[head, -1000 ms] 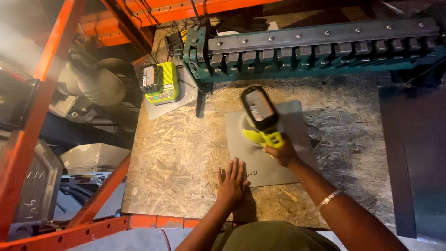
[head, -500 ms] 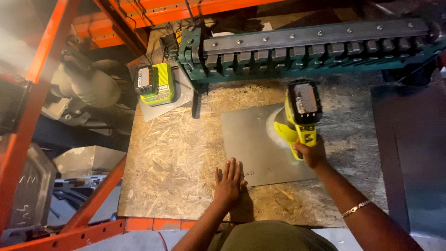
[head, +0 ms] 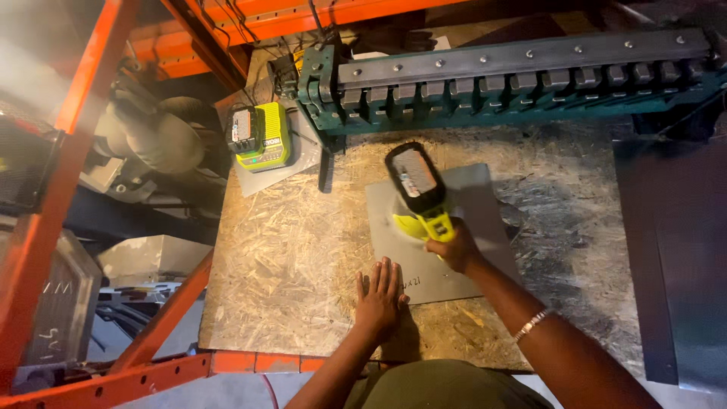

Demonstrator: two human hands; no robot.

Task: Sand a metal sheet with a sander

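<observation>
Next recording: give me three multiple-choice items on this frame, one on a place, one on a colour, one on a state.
1. Where does the metal sheet lie?
A. on the chipboard bench
B. on the floor
C. on the orange rack

2. What colour is the power tool?
A. red
B. yellow-green and black
C. blue

3. How is the left hand?
A. clenched round a handle
B. pressed flat, fingers spread
C. raised in the air

Answers: 1 A, the sheet rests on the board; 2 B, its body shows both colours; 3 B, the palm lies at the sheet's corner while the right hand grips the tool.
</observation>
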